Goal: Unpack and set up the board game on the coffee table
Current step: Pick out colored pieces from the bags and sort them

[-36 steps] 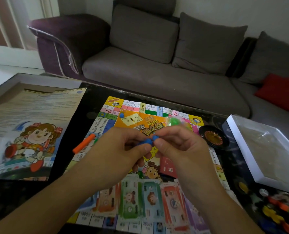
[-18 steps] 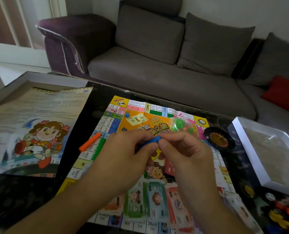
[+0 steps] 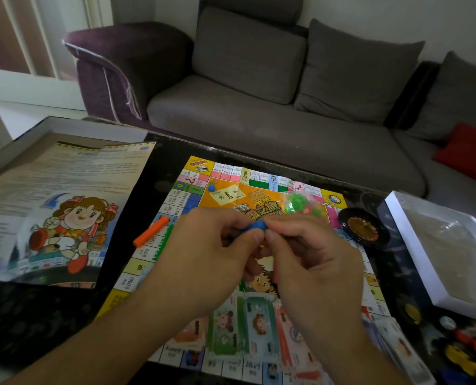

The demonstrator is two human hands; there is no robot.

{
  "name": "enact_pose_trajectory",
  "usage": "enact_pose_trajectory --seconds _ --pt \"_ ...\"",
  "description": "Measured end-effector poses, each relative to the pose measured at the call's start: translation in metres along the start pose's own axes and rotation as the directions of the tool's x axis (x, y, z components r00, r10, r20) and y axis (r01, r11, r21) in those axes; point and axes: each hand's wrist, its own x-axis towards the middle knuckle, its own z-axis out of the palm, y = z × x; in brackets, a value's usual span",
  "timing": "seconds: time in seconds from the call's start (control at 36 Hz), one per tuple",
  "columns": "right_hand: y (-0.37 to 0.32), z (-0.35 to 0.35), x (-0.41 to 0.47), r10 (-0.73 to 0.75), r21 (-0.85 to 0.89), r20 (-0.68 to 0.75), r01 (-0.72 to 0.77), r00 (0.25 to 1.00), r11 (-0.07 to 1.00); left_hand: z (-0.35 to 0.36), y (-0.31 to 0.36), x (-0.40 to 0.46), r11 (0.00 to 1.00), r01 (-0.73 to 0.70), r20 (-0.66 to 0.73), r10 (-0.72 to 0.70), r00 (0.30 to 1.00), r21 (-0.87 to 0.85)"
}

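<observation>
Paper play money, several colours, fanned along near edge of game board, partly under both forearms.
Left hand and right hand, raised above board centre, fingertips meeting; both pinching one small blue piece between thumb and fingers.
Game board of printed paper, creased, flat on dark coffee table; orange centre panel, coloured squares round edge.
Loose coloured pieces, red, yellow, orange, blurred, on table at near right.
Orange stick and green stick, side by side on board's left edge, just left of left hand.
Rules sheet, large, cartoon child printed on it, lying in box half at left.
White box tray, clear plastic liner inside, at right of board.
Black roulette wheel, small, on table touching board's right edge, between board and tray.
Clear bag of green and red bits, on board beyond right hand.
Small blue token, on board near far left corner.
Grey sofa, purple arm, red cushion at far right, beyond table.
</observation>
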Motion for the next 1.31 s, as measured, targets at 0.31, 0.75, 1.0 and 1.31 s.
enact_pose_trajectory --seconds 0.31,0.75,1.0,1.31 --pt "-0.005 -0.011 0.007 0.038 0.009 0.181 -0.040 0.983 0.999 -0.010 0.004 0.008 0.991 0.014 0.109 -0.029 0.994 0.133" --pt "-0.001 -0.017 0.010 0.042 0.052 0.162 -0.051 0.986 0.997 -0.013 0.008 0.004 0.968 -0.059 0.101 0.035 0.994 0.245" --pt "0.006 -0.005 0.004 0.105 -0.093 0.133 -0.093 0.985 0.991 -0.005 0.002 0.008 0.992 0.088 0.115 -0.099 0.988 0.095" --pt "0.055 0.038 0.057 0.382 -0.514 0.245 -0.215 0.891 0.830 -0.041 -0.001 0.055 0.664 0.588 0.037 -0.648 0.760 -0.462"
